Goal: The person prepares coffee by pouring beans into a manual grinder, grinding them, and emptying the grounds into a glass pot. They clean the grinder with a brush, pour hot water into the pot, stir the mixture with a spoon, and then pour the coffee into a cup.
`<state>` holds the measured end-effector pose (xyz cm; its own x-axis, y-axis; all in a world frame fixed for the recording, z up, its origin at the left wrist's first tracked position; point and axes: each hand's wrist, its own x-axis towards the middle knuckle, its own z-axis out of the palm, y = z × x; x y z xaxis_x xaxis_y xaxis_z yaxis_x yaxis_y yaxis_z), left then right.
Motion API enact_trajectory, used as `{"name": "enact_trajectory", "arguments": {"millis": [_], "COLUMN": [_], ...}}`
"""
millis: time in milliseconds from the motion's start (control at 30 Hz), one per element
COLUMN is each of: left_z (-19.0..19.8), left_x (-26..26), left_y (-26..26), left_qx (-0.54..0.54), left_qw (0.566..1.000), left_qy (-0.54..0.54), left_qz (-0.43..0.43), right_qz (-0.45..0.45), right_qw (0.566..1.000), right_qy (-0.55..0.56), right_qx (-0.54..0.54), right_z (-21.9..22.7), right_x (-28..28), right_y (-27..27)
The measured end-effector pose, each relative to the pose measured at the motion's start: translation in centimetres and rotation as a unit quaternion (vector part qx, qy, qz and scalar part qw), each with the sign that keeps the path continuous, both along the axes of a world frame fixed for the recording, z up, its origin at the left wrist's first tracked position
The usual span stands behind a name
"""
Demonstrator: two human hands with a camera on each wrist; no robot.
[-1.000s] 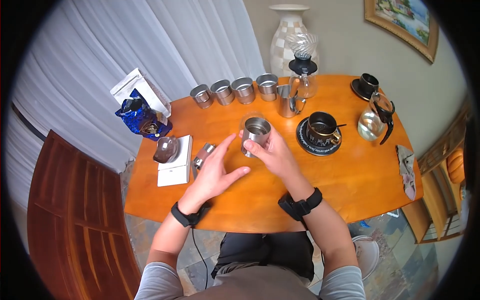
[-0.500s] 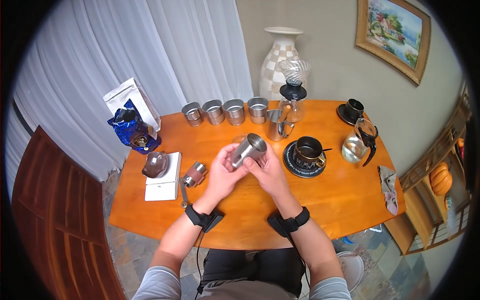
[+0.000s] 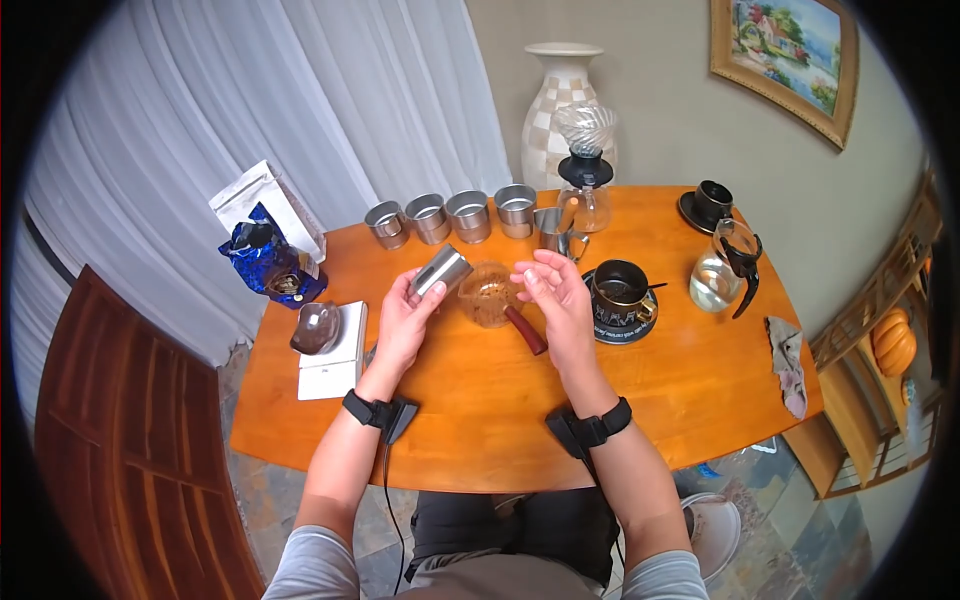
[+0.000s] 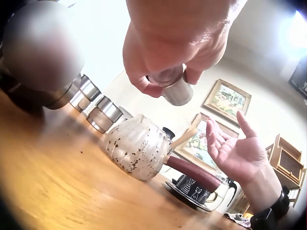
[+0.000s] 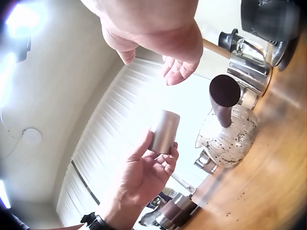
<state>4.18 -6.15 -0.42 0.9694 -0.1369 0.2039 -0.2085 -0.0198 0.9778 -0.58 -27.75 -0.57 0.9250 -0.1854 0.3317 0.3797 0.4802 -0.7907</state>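
A smooth steel cup (image 3: 441,270) is gripped in the left hand (image 3: 403,320), tilted above the table; the right wrist view shows thumb and fingers round the cup (image 5: 165,132). Just right of it, the right hand (image 3: 560,305) is raised with nothing in it, its fingers loosely bent. Between the hands stands a clear glass pot (image 3: 487,295) with dark specks on its wall and a dark red handle (image 3: 526,331). In the left wrist view the speckled pot (image 4: 136,147) sits on the table below the left hand (image 4: 177,43).
Several steel cups (image 3: 468,217) line the back edge near a steel pitcher (image 3: 550,230) and glass dripper (image 3: 586,172). A black cup (image 3: 620,285) on its saucer and a water carafe (image 3: 712,280) stand right. Left are a white scale (image 3: 331,375), glass bowl (image 3: 317,328) and blue bag (image 3: 270,265).
The cup has passed from the right hand, through both hands, into the left and moved left. The right hand has let go and drawn apart, bringing the glass pot into clear view.
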Motion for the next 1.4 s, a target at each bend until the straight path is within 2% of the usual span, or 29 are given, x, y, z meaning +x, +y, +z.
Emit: {"name": "enact_trajectory", "arguments": {"millis": [200, 433, 633, 700, 1033, 1133, 1200, 1233, 1300, 1400], "left_z": [0.2, 1.2, 2.6, 2.7, 2.6, 1.7, 1.0, 1.0, 1.7, 1.6], "left_x": [0.2, 1.2, 1.1, 1.4, 1.7, 2.0, 2.2, 1.8, 0.8, 0.4], "left_y": [-0.9, -1.2, -2.3, -2.4, -2.8, -2.5, -2.4, -2.4, -2.3, -1.8], "left_qx": [0.05, 0.138, 0.256, 0.316, 0.34, 0.286, 0.098, 0.091, -0.032, -0.065], "left_qw": [0.998, 0.99, 0.962, 0.938, 0.924, 0.946, 0.991, 0.991, 0.999, 0.997], "left_qy": [-0.048, -0.036, -0.078, -0.119, -0.153, -0.124, -0.085, -0.085, 0.009, 0.039], "left_qz": [0.0, -0.001, 0.049, 0.08, 0.089, 0.087, 0.043, 0.038, 0.003, 0.016], "right_qz": [0.013, 0.017, 0.02, 0.022, 0.024, 0.026, 0.034, 0.029, 0.09, 0.182], "right_qw": [1.0, 1.0, 1.0, 1.0, 1.0, 1.0, 0.999, 1.0, 0.992, 0.968], "right_qy": [0.005, 0.011, 0.0, 0.0, -0.005, 0.001, -0.01, -0.01, -0.078, -0.171], "right_qx": [-0.006, -0.006, -0.006, -0.004, -0.007, -0.011, 0.008, 0.003, 0.033, 0.019], "right_z": [0.3, 0.3, 0.5, 0.4, 0.3, 0.3, 0.5, 0.7, 1.7, 5.1], "right_x": [-0.2, -0.2, -0.3, -0.2, -0.1, -0.1, -0.3, -0.6, -1.3, -4.1], "right_y": [-0.1, -0.2, -0.3, -0.3, -0.4, -0.4, -0.4, -0.3, 0.0, 1.2]}}
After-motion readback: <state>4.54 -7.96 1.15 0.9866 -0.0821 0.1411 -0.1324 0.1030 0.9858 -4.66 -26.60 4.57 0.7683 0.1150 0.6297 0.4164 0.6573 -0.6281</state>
